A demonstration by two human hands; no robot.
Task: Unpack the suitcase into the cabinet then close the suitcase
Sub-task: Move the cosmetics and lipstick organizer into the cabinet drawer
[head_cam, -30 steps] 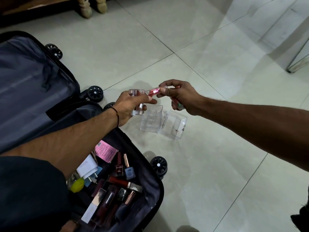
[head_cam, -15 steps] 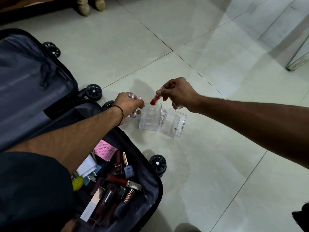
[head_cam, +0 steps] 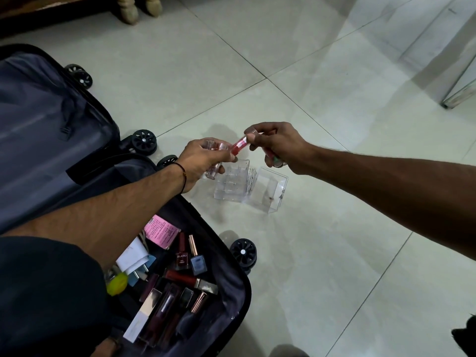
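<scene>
- An open black suitcase [head_cam: 38, 124] lies flat on the pale tiled floor [head_cam: 334, 253] at the left. Its grey-lined lid is nearest the far left.
- The suitcase's near half holds loose cosmetics: a pink leaflet [head_cam: 161, 231], a white plug [head_cam: 132, 256], a yellow-green round item [head_cam: 117, 284], a dark red nail polish bottle [head_cam: 181, 257], a blue nail polish bottle [head_cam: 198, 262] and several lipstick tubes [head_cam: 180, 278] lying side by side.
- The left arm reaches out over the suitcase, with a black thread band [head_cam: 183, 176] on the wrist.
- The left hand [head_cam: 203, 161] is above the floor just past the suitcase's edge. Its fingers are curled round a clear plastic tube [head_cam: 211, 173].
- A small red tube [head_cam: 238, 146] slants between the two hands. Its lower end meets the left hand's fingertips.
- The right hand [head_cam: 275, 145] pinches the red tube's upper end between thumb and forefinger. Its lower fingers are curled round a small green-and-red item [head_cam: 277, 163], too hidden to name.
- On the floor beneath the hands stands a clear acrylic organiser [head_cam: 231, 181] with a grid of small cells. A clear box [head_cam: 270, 193] stands just beside it on the right.
- Carved wooden furniture legs [head_cam: 128, 9] stand at the top edge.
</scene>
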